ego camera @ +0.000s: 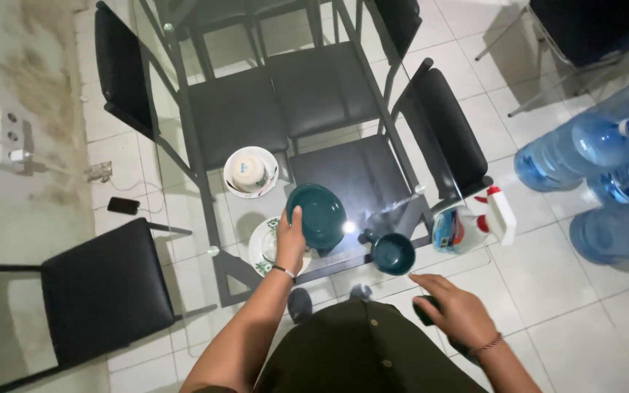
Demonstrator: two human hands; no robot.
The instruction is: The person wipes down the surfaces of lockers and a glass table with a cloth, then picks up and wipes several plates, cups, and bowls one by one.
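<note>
right grip spread, empty, near empty teal cup; left grip holds empty teal bowl.

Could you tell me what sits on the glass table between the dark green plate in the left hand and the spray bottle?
In the head view, a dark teal cup stands between the green plate, held by the left hand, and the spray bottle; the rest is bare glass table.

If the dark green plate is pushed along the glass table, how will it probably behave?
The dark green plate looks rigid and glazed, so it would probably slide easily on the glass table. It seems ceramic, thus likely breakable. The left hand holds its rim, which may steady it.
</note>
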